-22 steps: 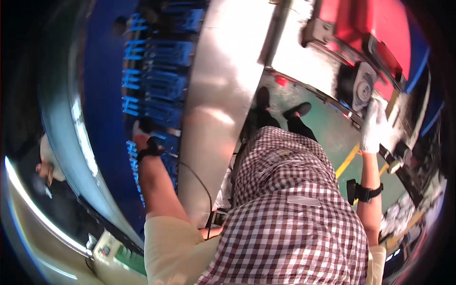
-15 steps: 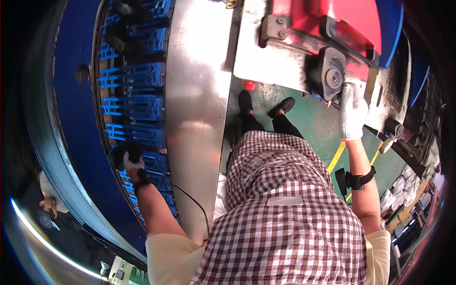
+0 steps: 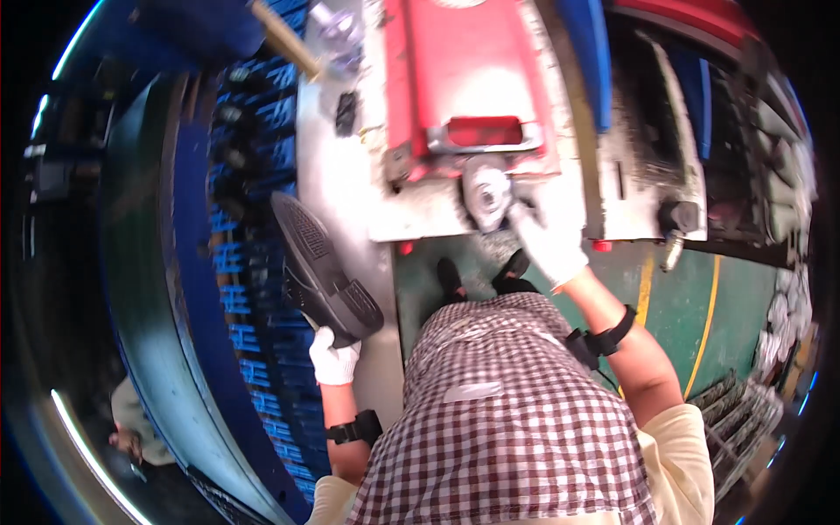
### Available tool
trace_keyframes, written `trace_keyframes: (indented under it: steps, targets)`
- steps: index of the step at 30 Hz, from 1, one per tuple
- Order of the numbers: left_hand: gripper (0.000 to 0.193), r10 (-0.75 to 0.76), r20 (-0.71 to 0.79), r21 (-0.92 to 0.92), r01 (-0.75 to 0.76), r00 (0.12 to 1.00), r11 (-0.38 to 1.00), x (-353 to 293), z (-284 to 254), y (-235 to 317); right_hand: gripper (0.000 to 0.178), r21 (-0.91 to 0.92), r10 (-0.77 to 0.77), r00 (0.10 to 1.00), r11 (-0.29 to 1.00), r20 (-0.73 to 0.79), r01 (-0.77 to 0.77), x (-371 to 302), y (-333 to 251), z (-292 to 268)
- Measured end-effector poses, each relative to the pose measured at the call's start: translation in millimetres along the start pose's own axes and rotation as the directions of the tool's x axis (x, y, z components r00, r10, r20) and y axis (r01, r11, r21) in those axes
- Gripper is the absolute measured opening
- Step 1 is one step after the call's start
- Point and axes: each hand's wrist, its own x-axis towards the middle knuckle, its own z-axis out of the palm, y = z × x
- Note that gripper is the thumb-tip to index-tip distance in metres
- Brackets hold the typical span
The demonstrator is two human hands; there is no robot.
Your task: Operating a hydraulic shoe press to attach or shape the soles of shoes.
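In a white glove, my left hand grips the heel end of a black lace-up shoe. The shoe is tilted, its patterned sole facing me and its toe pointing away to the left. My right hand, also gloved, is against the right side of a grey rounded part on the near end of a red machine. Motion blur hides how its fingers are bent and whether they grip that part.
A blue slatted rack holding dark shoes runs along the left, beside a shiny metal ledge. A small black object lies on the ledge. Blue panels rise right of the machine. Another person is at far left.
My left hand has lifted a black shoe away from the blue rack, over the metal ledge. The view has turned toward the red machine; my right hand stays beside its grey part.
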Motion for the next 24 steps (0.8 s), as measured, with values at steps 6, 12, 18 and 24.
trace_keyframes:
  steps: [6,12,18,24]
  targets:
    - [0.094,-0.284,0.468,0.453,0.049,0.837,0.890,5,225,-19,0.088,0.423,-0.359,0.873,0.883,0.328,0.204,-5,-78,-55]
    - [0.088,-0.357,0.607,0.752,-0.369,0.710,0.546,17,341,-85,0.091,0.799,0.007,0.992,0.592,0.129,-0.108,-5,-55,-111]
    - [0.083,-0.334,0.637,0.753,-0.469,0.695,0.461,-14,450,-93,0.079,0.394,0.221,0.923,0.915,-0.314,-0.085,27,51,-177]
    - [0.073,-0.072,0.922,0.377,-0.838,0.381,0.395,7,555,-89,0.067,-0.218,0.212,0.916,0.930,-0.340,-0.296,107,84,-223]
